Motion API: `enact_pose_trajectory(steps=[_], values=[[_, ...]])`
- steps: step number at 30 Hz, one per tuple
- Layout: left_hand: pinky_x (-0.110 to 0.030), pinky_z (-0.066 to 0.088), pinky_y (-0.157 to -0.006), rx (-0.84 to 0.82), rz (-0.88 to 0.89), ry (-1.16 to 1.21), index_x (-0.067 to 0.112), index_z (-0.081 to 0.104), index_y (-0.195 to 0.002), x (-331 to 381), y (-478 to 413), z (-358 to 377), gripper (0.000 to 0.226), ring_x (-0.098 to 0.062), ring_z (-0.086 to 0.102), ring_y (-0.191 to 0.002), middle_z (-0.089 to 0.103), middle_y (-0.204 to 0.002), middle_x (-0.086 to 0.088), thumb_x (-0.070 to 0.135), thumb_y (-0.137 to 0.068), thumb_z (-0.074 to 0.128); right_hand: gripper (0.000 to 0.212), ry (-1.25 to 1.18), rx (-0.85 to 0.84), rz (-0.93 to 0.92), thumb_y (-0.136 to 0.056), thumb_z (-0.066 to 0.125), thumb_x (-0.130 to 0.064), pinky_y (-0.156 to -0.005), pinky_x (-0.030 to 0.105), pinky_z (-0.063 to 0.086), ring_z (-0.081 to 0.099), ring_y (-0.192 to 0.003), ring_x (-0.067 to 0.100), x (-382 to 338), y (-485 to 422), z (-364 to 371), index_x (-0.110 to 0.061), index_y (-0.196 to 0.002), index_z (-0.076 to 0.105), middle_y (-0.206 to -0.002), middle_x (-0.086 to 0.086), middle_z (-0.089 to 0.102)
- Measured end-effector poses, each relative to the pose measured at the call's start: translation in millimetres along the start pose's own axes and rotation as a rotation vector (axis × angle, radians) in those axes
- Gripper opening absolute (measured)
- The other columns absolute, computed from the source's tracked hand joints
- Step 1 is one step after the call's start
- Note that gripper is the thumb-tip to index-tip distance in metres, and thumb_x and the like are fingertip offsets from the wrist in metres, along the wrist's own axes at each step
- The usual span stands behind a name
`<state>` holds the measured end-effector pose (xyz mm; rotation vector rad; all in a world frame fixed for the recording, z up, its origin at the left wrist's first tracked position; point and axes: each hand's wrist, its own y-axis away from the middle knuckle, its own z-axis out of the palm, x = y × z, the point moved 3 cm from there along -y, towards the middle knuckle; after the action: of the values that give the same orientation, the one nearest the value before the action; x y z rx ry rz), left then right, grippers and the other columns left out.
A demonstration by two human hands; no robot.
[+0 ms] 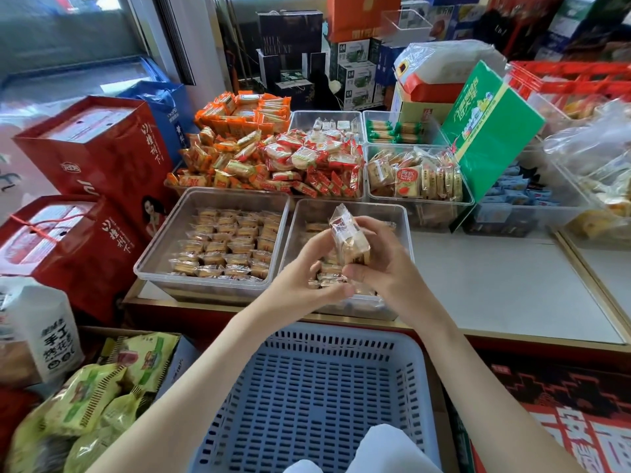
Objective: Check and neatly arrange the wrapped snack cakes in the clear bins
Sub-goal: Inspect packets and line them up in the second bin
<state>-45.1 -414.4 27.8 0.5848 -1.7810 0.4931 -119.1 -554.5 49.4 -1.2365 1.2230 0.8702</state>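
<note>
two hands meet over the near edge of a bench [495, 285], holding up one wrapped cake [348, 237] for a look. the right hand [382, 264] grips it, thumb on the near lower corner and fingers curled round the far side. the left hand [307, 278] pinches its left edge, fingers bent. the cake stands on end, tilted, in the air just above the right bin [406, 213], not in it.

the job seems about half done. the left bin [150, 254], just beside the right one, has its cakes laid flat in tidy rows and looks finished. the right bin looks unsorted: the few cakes that show lie loose and uneven, and the one in hand is not yet placed.

much of the right bin is hidden behind the hands, so how many cakes it holds cannot be told. the print on the held wrapper is too small to read. a blue basket [307, 387] sits nearest, below the forearms, its near end cut off by the frame. farther bins of other snacks are heaped and partly covered by boxes.
</note>
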Motion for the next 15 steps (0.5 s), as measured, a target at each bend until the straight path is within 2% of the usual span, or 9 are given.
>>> enact_pose_trajectory(steps=[2,3,5,7,8,11,13,15], values=[[-0.026,0.044,-0.103,0.133,0.047,-0.143,0.024,0.038,-0.14,3,-4,5,0.078,0.001,0.055,-0.119,0.06,-0.127,0.012,0.04,-0.076,0.079,0.049,-0.061,-0.038,0.041,-0.086,0.064,-0.006,-0.093,0.028,0.049,0.061,-0.109,0.011,0,2,6,-0.031,-0.125,0.048,-0.112,-0.014,0.066],[-0.02,0.049,-0.092,0.219,0.073,-0.196,0.023,0.043,-0.132,7,-4,6,0.069,0.003,0.06,-0.106,0.063,-0.116,0.013,0.036,-0.076,0.081,0.041,-0.054,-0.062,0.069,-0.09,0.06,-0.015,-0.095,0.03,0.048,0.06,-0.111,0.011,2,4,7,-0.034,-0.124,0.05,-0.113,-0.014,0.066],[-0.011,0.05,-0.075,0.324,0.111,-0.283,0.026,0.044,-0.121,13,-3,6,0.057,0.005,0.062,-0.089,0.063,-0.103,0.016,0.031,-0.077,0.081,0.027,-0.076,-0.099,0.149,-0.093,0.05,-0.035,-0.096,0.027,0.046,0.058,-0.114,0.01,5,6,3,-0.037,-0.119,0.056,-0.115,-0.012,0.066],[-0.012,0.05,-0.075,0.359,0.17,-0.428,0.02,0.046,-0.126,15,-2,5,0.057,0.0,0.06,-0.092,0.062,-0.106,0.01,0.029,-0.08,0.079,0.032,-0.109,-0.076,0.208,-0.094,0.042,-0.045,-0.093,0.021,0.046,0.058,-0.114,0.007,6,5,-3,-0.033,-0.118,0.059,-0.115,-0.01,0.068],[-0.015,0.049,-0.077,0.371,0.211,-0.519,0.015,0.047,-0.13,15,-2,5,0.059,-0.008,0.06,-0.097,0.063,-0.111,0.004,0.028,-0.081,0.077,0.034,-0.075,-0.033,0.203,-0.094,0.042,-0.047,-0.093,0.023,0.047,0.059,-0.114,0.008,5,3,-6,-0.03,-0.119,0.059,-0.114,-0.009,0.068],[-0.029,0.047,-0.082,0.375,0.272,-0.74,0.006,0.05,-0.131,10,-5,6,0.062,-0.025,0.061,-0.101,0.065,-0.114,-0.008,0.026,-0.079,0.076,0.021,0.114,0.144,0.142,-0.093,0.059,-0.03,-0.085,0.026,0.053,0.063,-0.102,0.013,3,-3,-13,-0.023,-0.112,0.066,-0.103,-0.005,0.069],[-0.036,0.049,-0.084,0.359,0.274,-0.833,0.004,0.051,-0.13,6,-6,5,0.064,-0.029,0.062,-0.099,0.066,-0.112,-0.01,0.028,-0.077,0.075,0.014,0.199,0.222,0.14,-0.09,0.066,-0.017,-0.082,0.025,0.055,0.065,-0.094,0.012,3,-5,-16,-0.021,-0.103,0.069,-0.096,-0.004,0.07],[-0.039,0.051,-0.084,0.358,0.3,-0.896,0.001,0.052,-0.129,4,-7,4,0.064,-0.031,0.064,-0.097,0.067,-0.11,-0.011,0.031,-0.075,0.071,0.011,0.217,0.253,0.164,-0.087,0.069,-0.012,-0.08,0.025,0.056,0.066,-0.087,0.01,2,-6,-18,-0.021,-0.093,0.07,-0.09,-0.004,0.07]])
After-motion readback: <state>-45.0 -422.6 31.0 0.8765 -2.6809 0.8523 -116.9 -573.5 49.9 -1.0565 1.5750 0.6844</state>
